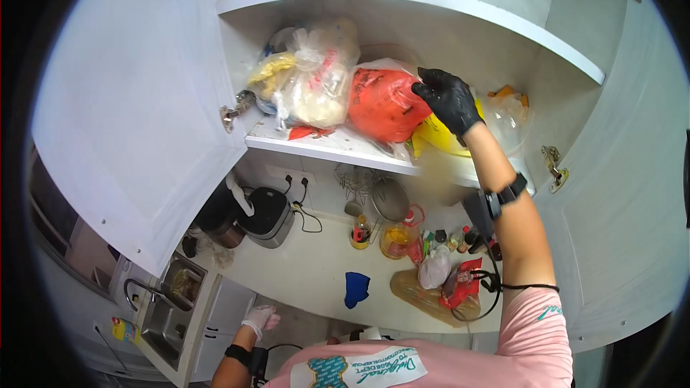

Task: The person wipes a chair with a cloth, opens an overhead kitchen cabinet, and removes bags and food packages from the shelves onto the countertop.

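Note:
My right hand (447,100), in a black glove, is raised into the open wall cabinet. Its fingertips are at the right side of a red plastic bag (384,103), and a yellow bag (440,134) lies just below the palm. The fingers are apart, with thumb and forefinger near the red bag's edge. A large clear bag with pale contents (320,82) sits to the left, and another clear bag (507,118) to the right. Low down, my left hand (261,320) wears a whitish glove and hangs in front of the lower cabinets, its fingers partly curled and small in view.
Both cabinet doors (136,100) stand open. On the counter (309,273) below are a black rice cooker (266,217), a blue cloth (356,289), an oil bottle (394,241), several condiments and a red packet (460,282). A sink (167,332) is at lower left.

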The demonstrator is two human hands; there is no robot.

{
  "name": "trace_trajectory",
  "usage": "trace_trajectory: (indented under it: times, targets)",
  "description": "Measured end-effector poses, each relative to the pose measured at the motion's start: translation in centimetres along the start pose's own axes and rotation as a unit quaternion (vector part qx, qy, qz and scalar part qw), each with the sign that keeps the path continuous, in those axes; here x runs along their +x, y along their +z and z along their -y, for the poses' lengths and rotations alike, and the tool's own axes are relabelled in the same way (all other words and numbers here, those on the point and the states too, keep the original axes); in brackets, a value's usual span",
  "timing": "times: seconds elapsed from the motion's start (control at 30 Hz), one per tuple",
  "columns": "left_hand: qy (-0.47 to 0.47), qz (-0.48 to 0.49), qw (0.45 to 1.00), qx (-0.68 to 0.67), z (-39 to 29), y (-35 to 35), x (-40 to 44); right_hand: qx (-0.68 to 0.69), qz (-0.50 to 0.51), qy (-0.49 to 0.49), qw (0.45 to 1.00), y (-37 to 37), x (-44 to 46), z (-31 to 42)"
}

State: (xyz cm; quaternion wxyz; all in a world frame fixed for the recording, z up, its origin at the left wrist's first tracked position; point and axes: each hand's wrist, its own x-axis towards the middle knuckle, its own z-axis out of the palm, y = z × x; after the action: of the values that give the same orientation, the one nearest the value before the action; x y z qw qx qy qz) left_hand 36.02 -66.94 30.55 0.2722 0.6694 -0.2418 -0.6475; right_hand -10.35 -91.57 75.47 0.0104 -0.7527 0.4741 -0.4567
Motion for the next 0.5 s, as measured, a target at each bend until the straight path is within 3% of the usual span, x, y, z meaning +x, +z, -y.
trace_trajectory:
  times: [0.07, 0.2, 0.27, 0.33, 0.4, 0.5]
  targets:
    - [0.0, -0.02, 1.0, -0.01, 0.4, -0.8, -1.3, -0.039, 0.017, 0.009, 0.999, 2.2, 3.0, -2.0]
    - [-0.001, -0.05, 0.998, -0.037, 2.7, -3.6, -2.3, -0.12, 0.03, 0.004, 0.992, 4.9, 5.9, 0.9]
    - [-0.008, -0.08, 0.995, -0.059, 4.1, -4.5, -2.9, -0.109, 0.004, -0.081, 0.991, 7.0, 6.6, 4.0]
    - [-0.021, -0.109, 0.991, -0.076, 4.8, -5.0, -3.4, -0.095, 0.071, -0.101, 0.988, 8.6, 7.3, 8.1]
    - [-0.038, -0.066, 0.991, -0.109, 5.1, -5.5, -4.1, -0.149, 0.11, -0.154, 0.97, 11.3, 8.4, 10.3]
    - [0.019, -0.109, 0.993, 0.043, 2.5, -5.0, -6.3, -0.172, 0.051, -0.277, 0.944, 16.8, 12.2, 9.4]
